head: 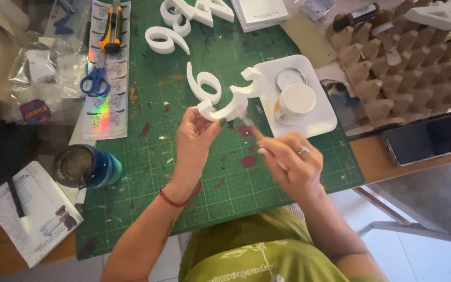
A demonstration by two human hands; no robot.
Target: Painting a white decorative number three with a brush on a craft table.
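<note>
At the centre of the frame, above a green mat, our left hand pinches the lower end of a white foam numeral, holding it up clear of the mat. Our right hand, ring on one finger, is closed around a thin brush whose tip meets the numeral. Just right of the numeral, a white tray carries an open paint pot and its lid. Scissors lie upper left; a phone rests at right.
</note>
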